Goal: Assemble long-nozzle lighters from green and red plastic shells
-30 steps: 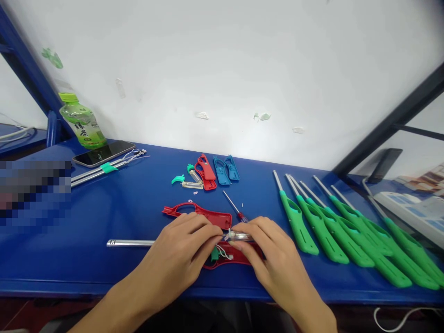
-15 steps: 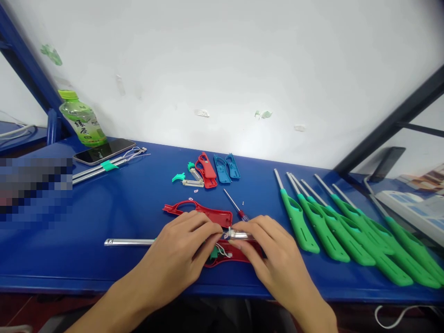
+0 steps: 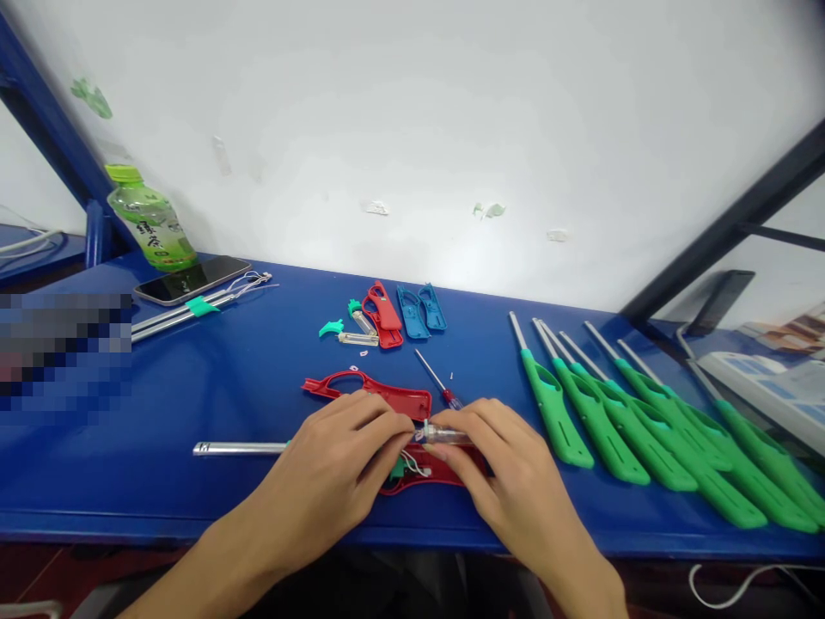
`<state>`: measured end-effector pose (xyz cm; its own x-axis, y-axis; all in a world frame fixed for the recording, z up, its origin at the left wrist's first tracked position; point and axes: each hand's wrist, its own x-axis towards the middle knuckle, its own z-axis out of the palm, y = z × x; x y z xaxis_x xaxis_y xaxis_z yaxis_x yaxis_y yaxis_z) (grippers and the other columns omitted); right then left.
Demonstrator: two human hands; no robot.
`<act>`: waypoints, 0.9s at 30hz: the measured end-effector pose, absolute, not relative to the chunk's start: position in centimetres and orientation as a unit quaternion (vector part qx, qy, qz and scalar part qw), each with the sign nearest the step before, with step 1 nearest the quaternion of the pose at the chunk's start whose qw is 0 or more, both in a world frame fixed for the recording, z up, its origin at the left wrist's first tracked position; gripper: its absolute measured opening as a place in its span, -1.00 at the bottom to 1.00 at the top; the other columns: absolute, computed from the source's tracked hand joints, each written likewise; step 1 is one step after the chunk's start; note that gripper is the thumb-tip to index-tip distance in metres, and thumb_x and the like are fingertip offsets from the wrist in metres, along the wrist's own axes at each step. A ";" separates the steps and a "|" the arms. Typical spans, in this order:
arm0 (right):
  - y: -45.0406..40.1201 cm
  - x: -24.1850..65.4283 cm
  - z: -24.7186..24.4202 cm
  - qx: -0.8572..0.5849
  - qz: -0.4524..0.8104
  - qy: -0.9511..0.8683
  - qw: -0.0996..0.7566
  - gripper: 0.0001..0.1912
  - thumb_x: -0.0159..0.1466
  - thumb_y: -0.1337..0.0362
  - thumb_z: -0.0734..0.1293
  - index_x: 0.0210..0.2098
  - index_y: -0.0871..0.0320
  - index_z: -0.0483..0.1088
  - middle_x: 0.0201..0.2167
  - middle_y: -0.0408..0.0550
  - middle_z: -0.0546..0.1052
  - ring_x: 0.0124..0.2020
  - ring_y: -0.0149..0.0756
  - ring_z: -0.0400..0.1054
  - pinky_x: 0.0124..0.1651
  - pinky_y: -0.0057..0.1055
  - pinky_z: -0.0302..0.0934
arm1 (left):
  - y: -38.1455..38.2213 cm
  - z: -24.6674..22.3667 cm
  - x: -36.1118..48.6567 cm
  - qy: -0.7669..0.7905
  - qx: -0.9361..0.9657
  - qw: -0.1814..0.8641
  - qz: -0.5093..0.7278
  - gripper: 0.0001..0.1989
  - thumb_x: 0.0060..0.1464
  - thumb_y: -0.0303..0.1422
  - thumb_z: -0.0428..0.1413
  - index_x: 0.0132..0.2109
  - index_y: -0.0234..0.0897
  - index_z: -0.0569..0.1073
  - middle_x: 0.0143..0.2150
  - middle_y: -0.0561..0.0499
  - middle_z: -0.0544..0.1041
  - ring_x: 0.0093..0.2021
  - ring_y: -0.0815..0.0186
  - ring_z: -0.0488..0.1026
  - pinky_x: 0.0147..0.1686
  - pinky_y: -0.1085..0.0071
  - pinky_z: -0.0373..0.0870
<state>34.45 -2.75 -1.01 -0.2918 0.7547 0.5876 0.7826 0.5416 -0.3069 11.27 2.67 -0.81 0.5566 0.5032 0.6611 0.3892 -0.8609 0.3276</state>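
My right hand [image 3: 509,464] is closed on a clear fuel cartridge [image 3: 446,435], held level above a red lighter half [image 3: 442,466]. The fingertips of my left hand [image 3: 351,456] are pinched at the cartridge's left end; what they hold there is too small to make out. White wires [image 3: 414,464] and a green part [image 3: 398,469] lie in the red half, partly under my left hand. A metal tube [image 3: 238,449] sticks out to the left. Another red half [image 3: 400,401] lies just behind my hands.
A screwdriver [image 3: 438,378] lies behind my right hand. Several green lighters [image 3: 558,421] fill the right side. Small red [image 3: 385,314] and blue shells [image 3: 412,314] lie at the back. A phone [image 3: 190,281], taped tubes [image 3: 186,316] and a bottle [image 3: 151,223] are at the left.
The cartridge has turned slightly in my right hand's fingers. Both hands otherwise keep almost the same place.
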 end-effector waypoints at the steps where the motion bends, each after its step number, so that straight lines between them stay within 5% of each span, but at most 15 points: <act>1: -2.7 34.5 -1.1 -0.478 -0.019 -0.803 0.355 -0.87 0.63 0.21 0.31 0.06 0.05 0.49 -0.17 -0.11 0.60 -0.18 -0.18 0.47 -0.07 -0.23 0.29 | 2.7 -0.8 11.3 0.253 0.879 0.072 0.397 -0.87 0.52 -0.48 0.10 -0.01 -0.22 0.54 -0.14 0.03 0.65 -0.21 0.25 0.55 -0.19 0.34 0.51; 27: -2.9 34.9 -0.9 -0.422 -0.075 -0.818 0.383 -0.79 0.51 0.36 0.46 0.11 0.13 0.58 -0.24 -0.08 0.59 -0.29 -0.29 0.38 -0.20 -0.29 0.30 | 2.2 -0.7 11.3 0.232 0.902 0.036 0.362 -0.78 0.55 -0.50 0.01 -0.05 -0.29 0.55 -0.21 -0.01 0.61 -0.26 0.24 0.51 -0.23 0.30 0.49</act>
